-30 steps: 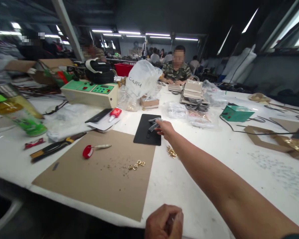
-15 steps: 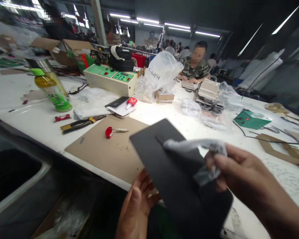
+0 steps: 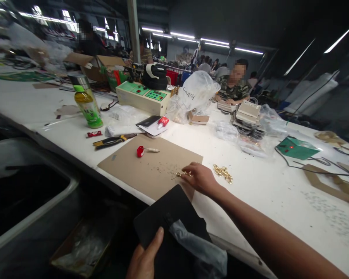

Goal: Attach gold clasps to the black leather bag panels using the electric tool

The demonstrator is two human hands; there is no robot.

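Note:
My left hand (image 3: 147, 254) grips a flat black panel (image 3: 174, 211) at its lower left edge, thumb on top. The panel is tilted below the table's front edge. A strap wrapped in clear plastic (image 3: 199, 246) hangs across its face; its lower end runs into shadow. My right hand (image 3: 199, 177) is over the right side of the brown board (image 3: 125, 162), fingertips pinched down at small gold-coloured metal pieces (image 3: 179, 174). What lies under the fingers is partly hidden. More gold-coloured metal pieces (image 3: 223, 173) lie on the table to its right.
On the board lies a white-handled tool with a red loop (image 3: 140, 151). Behind are pliers (image 3: 113, 141), a green-tea bottle (image 3: 88, 108), a red-and-white tube (image 3: 163, 122) and a control box (image 3: 142, 97). A person (image 3: 234, 83) sits across the table (image 3: 250, 201).
My right hand has let go of the plastic-wrapped strap and moved to the gold-coloured pieces. My left hand now grips the panel, which has come lower. The view has shifted left.

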